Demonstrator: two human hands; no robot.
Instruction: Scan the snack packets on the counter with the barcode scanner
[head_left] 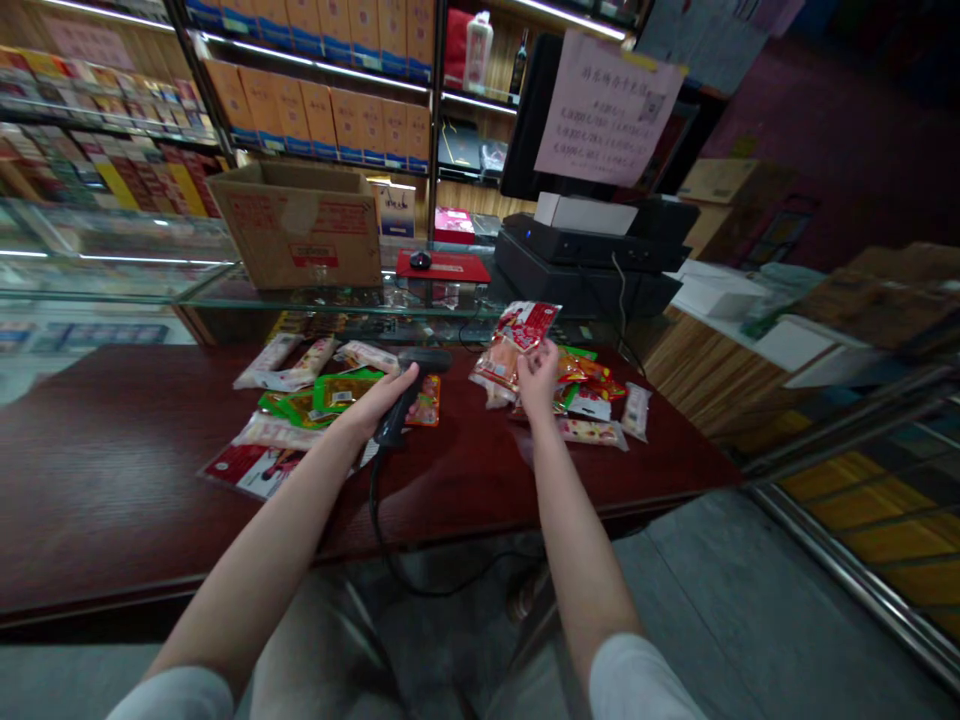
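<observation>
While curling left hand (384, 402) round black scanner (397, 415), pinching red-clear plastic packet (510, 348) in right hand (538, 382), leaving room before dark-red table edge (465, 534).

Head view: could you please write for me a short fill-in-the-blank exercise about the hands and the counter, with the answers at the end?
1. The left hand grips a dark handheld ____.
2. From its handle, a black ____ hangs below the table.
3. The right hand holds a packet whose upper part is mostly ____.
4. An open-topped cardboard ____ stands on the glass counter.

Missing words: scanner; cable; red; box.
</observation>
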